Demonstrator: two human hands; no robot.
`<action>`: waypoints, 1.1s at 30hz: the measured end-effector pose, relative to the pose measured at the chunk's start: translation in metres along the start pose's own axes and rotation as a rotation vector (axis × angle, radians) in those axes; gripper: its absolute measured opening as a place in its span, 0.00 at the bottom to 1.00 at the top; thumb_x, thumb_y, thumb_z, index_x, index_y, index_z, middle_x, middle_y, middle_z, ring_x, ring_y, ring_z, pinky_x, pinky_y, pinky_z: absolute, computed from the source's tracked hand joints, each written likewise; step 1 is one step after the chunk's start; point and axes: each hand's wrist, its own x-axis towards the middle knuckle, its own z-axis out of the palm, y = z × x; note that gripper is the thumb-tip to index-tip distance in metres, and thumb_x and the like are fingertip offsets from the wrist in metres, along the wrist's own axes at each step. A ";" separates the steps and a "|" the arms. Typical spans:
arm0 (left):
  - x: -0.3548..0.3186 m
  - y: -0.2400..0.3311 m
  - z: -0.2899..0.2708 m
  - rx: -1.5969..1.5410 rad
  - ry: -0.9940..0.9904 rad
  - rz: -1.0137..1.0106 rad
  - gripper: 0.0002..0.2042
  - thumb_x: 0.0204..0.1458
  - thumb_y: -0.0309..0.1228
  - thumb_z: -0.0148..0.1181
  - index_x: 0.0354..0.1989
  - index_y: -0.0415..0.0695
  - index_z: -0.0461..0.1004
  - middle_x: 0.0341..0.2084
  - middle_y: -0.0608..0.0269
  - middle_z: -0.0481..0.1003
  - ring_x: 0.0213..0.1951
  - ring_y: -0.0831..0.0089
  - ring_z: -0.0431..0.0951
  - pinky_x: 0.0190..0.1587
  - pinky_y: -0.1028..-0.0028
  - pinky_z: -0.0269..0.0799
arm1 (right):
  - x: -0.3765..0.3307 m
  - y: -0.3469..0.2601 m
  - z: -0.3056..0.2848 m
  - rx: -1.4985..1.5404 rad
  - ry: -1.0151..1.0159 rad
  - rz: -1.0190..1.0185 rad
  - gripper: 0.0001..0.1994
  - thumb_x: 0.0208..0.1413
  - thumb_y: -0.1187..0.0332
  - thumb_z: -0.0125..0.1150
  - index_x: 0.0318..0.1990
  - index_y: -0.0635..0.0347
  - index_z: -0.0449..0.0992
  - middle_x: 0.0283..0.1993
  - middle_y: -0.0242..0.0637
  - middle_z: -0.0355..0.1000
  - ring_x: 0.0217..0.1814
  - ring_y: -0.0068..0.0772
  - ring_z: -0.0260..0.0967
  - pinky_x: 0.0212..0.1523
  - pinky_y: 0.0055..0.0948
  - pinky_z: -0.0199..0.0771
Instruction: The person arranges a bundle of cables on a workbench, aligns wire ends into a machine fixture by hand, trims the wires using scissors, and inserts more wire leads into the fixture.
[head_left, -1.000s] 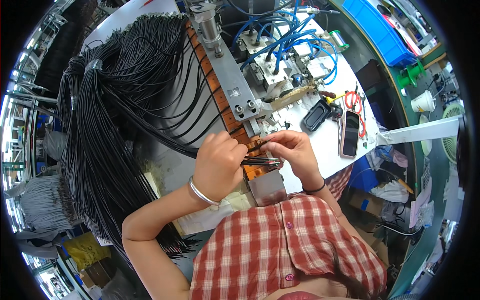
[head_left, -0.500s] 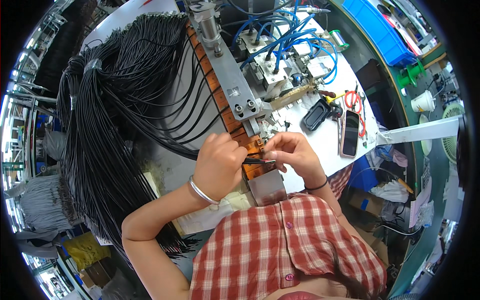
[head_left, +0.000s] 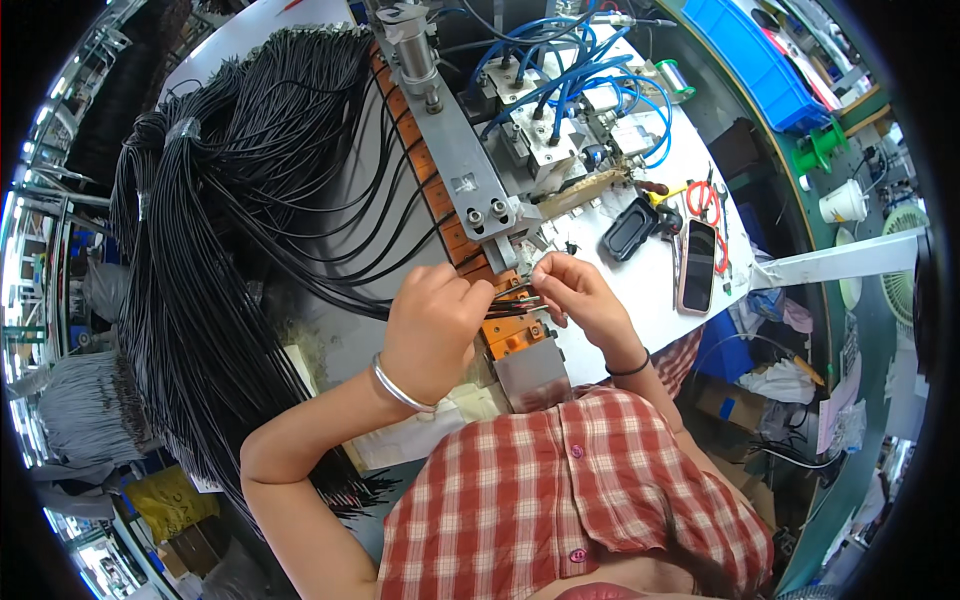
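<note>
My left hand (head_left: 432, 322) is closed round several black cables (head_left: 350, 297), whose stripped ends stick out past its fingers to the right. Thumb and forefinger of my right hand (head_left: 588, 303) pinch the tip of one cable, just above the other ends. Both hands are over the near end of a row of orange-brown blocks (head_left: 426, 166), close to a metal block (head_left: 534, 378). Those cables run back to a big black cable bundle (head_left: 215, 220) on the left. Several single cables lie across the row farther away.
A metal machine (head_left: 440, 130) with blue air hoses (head_left: 575, 80) stands just beyond my hands. On the white table to the right lie a black tray (head_left: 630, 229), a phone (head_left: 698, 265) and red-handled tools (head_left: 706, 203). A blue bin (head_left: 765, 65) is at the far right.
My right hand has shifted slightly up and away, its pinch now on a single cable tip above the others. The left hand keeps its hold, and more of the orange-brown block below shows.
</note>
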 end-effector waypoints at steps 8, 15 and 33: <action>-0.002 -0.001 0.009 0.052 0.014 0.091 0.09 0.33 0.20 0.58 0.27 0.41 0.73 0.20 0.62 0.67 0.31 0.63 0.67 0.36 0.67 0.62 | -0.003 -0.004 -0.006 -0.087 -0.083 0.182 0.07 0.58 0.68 0.55 0.33 0.61 0.68 0.19 0.21 0.61 0.18 0.09 0.55 0.17 0.13 0.53; 0.000 0.000 0.003 -0.019 0.087 0.053 0.10 0.32 0.19 0.57 0.27 0.40 0.73 0.21 0.61 0.68 0.31 0.63 0.68 0.36 0.66 0.62 | -0.015 -0.012 0.011 0.016 -0.029 -0.096 0.05 0.53 0.74 0.61 0.35 0.65 0.75 0.22 0.24 0.69 0.19 0.08 0.59 0.16 0.12 0.54; 0.000 -0.002 0.007 -0.013 0.076 0.074 0.07 0.31 0.19 0.56 0.20 0.42 0.65 0.19 0.61 0.65 0.30 0.63 0.66 0.33 0.67 0.61 | -0.014 -0.009 0.006 0.148 0.011 -0.125 0.03 0.52 0.75 0.62 0.31 0.66 0.77 0.24 0.31 0.74 0.18 0.12 0.63 0.17 0.13 0.60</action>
